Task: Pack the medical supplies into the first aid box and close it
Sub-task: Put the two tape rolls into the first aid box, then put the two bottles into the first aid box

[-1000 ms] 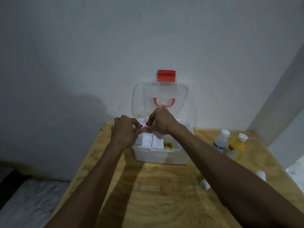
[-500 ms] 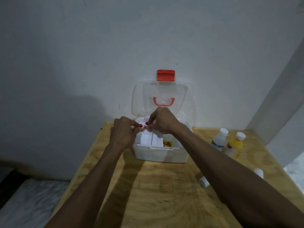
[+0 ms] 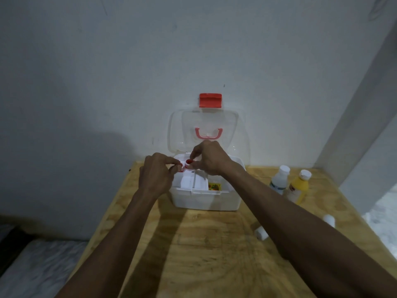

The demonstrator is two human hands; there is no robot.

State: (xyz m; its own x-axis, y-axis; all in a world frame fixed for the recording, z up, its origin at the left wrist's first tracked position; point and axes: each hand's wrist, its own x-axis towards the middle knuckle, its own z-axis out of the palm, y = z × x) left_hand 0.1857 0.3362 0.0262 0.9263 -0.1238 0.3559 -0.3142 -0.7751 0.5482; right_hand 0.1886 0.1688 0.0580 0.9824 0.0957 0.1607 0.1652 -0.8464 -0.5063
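Hands (image 3: 154, 175) over open box (image 3: 206, 198)

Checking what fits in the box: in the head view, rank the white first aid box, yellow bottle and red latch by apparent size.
1. White first aid box
2. Yellow bottle
3. Red latch, though it sits farther from the camera, so unsure.

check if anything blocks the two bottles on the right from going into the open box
Nothing visible blocks them. The white bottle and yellow bottle stand on the table right of the first aid box, its lid is raised, and bare table lies between. Both hands, left hand and right hand, are busy over the box.
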